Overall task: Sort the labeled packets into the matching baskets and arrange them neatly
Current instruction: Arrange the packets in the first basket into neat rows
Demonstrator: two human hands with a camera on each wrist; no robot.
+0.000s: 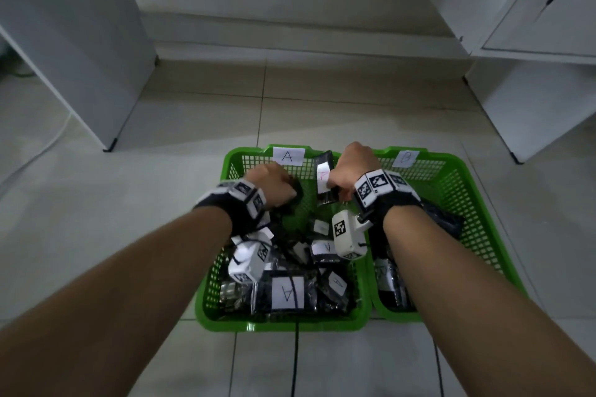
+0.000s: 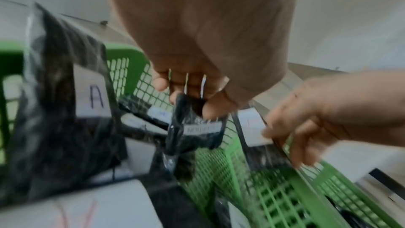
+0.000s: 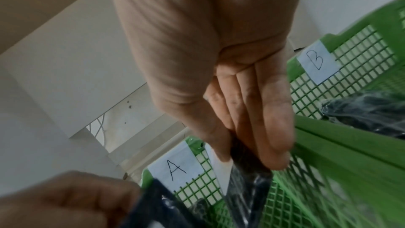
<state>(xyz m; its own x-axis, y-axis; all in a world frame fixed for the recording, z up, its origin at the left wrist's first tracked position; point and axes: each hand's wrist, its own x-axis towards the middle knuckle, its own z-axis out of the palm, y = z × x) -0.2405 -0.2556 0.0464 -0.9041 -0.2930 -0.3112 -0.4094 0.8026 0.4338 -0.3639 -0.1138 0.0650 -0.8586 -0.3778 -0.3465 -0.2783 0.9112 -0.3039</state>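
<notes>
Two bare forearms reach over basket A (image 1: pixel 232 271). Left hand (image 1: pixel 269 184) pinches a dark packet (image 1: pixel 295 195); right hand (image 1: pixel 351 171) pinches another packet (image 1: pixel 323 177), seemingly mid-sort. Next, probably read its label, then place it accordingly, perhaps basket B (image 1: pixel 464 203).

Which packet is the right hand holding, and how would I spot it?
Find the two green baskets on the tiled floor; the left one carries a paper tag marked A. At its far right corner, the right hand holds a dark packet upright. Unlike the packets lying flat below, it stands on end, and its white label's letter is red.
</notes>
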